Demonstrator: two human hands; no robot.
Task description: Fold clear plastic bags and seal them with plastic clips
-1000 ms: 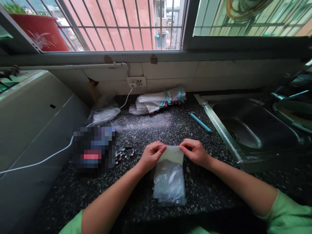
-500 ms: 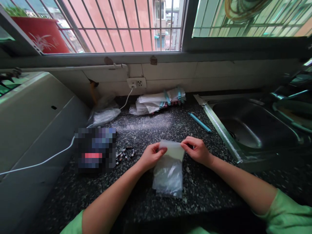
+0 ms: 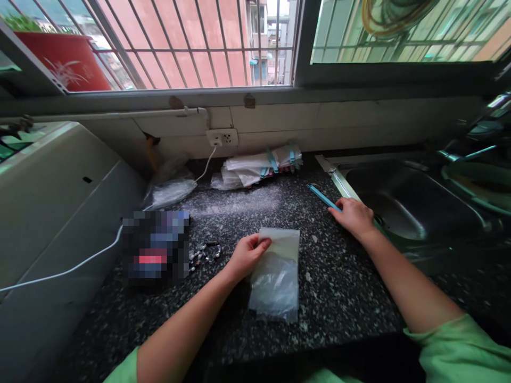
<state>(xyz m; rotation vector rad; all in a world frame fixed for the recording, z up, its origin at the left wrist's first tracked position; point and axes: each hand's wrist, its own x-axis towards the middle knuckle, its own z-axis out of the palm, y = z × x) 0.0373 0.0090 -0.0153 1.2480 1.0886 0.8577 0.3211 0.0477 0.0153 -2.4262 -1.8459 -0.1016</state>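
My left hand (image 3: 248, 256) pinches the upper left edge of a clear plastic bag (image 3: 275, 287), which hangs toward me over the dark counter. Its top band looks pale and is folded or doubled; whether anything is inside, I cannot tell. Off to the right, my right hand (image 3: 354, 217) has its thumb and fingers closed around the near end of a thin blue bag-sealing clip (image 3: 319, 196). The clip lies slanted on the counter beside the sink, its near end hidden by the fingers.
A bundle of plastic bags with blue clips (image 3: 259, 166) lies against the wall. Left of my left hand are a beaded string (image 3: 205, 254) and a pixelated dark object (image 3: 157, 244). A white cable (image 3: 80, 271) runs to the socket (image 3: 222, 138). At right is a steel sink (image 3: 403, 213).
My right hand has let go of the bag's upper right corner and moved right and away from me to the blue clip. My left hand still holds the bag in nearly the same place.
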